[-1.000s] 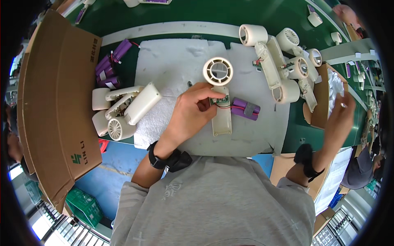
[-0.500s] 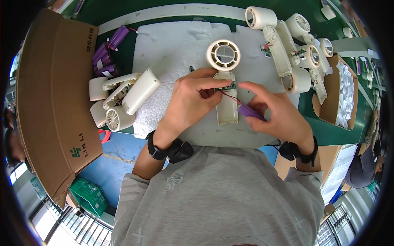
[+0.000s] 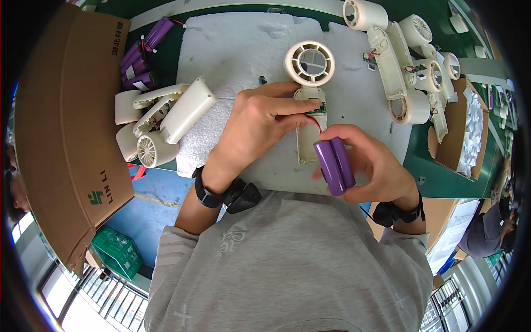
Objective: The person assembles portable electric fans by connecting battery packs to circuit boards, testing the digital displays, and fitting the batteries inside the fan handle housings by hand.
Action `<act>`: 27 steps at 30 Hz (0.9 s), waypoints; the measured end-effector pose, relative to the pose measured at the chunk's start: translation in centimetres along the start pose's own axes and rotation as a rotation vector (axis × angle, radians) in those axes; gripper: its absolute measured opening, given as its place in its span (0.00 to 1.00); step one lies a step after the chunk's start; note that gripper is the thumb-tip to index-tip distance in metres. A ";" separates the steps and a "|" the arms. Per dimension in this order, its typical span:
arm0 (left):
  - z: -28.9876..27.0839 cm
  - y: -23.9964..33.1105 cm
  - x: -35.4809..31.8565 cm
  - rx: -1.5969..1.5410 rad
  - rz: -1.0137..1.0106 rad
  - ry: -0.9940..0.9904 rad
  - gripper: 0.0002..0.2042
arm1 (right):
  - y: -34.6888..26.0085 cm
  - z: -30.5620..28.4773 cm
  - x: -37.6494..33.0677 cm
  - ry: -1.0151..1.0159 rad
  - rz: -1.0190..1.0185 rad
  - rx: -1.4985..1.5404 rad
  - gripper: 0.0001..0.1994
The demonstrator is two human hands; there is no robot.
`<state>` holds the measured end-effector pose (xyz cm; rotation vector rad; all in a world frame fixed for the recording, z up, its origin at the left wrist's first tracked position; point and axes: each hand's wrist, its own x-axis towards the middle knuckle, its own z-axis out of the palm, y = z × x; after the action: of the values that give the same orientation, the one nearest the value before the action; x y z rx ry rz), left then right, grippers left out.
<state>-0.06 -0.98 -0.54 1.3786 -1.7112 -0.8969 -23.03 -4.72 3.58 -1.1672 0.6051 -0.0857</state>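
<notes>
A cream handheld fan housing lies open on the white foam sheet, its round fan head pointing away from me. Inside the handle sits a small green circuit board. My left hand pinches at the board, index fingertip on top and thumb by the red wire; the plug end is hidden. Wrapped in my right hand is a purple two-cell battery pack, held tilted over the handle's lower right side. The wire runs between board and pack.
Left of the foam sheet are cream fan housings, purple battery packs and a tall cardboard box. More fan housings lie at right, beside an open carton of white pieces. A person is farther right.
My right hand has turned the battery pack, so both cells now face up, and brought it slightly lower. My left fingers stay at the circuit board. The whole view has shifted a little.
</notes>
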 end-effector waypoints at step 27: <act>-0.1 -0.4 -0.1 -0.020 0.021 -0.019 0.13 | 3.8 2.8 1.6 0.527 -0.526 -0.924 0.26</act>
<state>0.25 -0.95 -0.83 1.3400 -1.7239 -0.9159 -21.21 -1.38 0.29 -2.2223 0.8135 -0.6282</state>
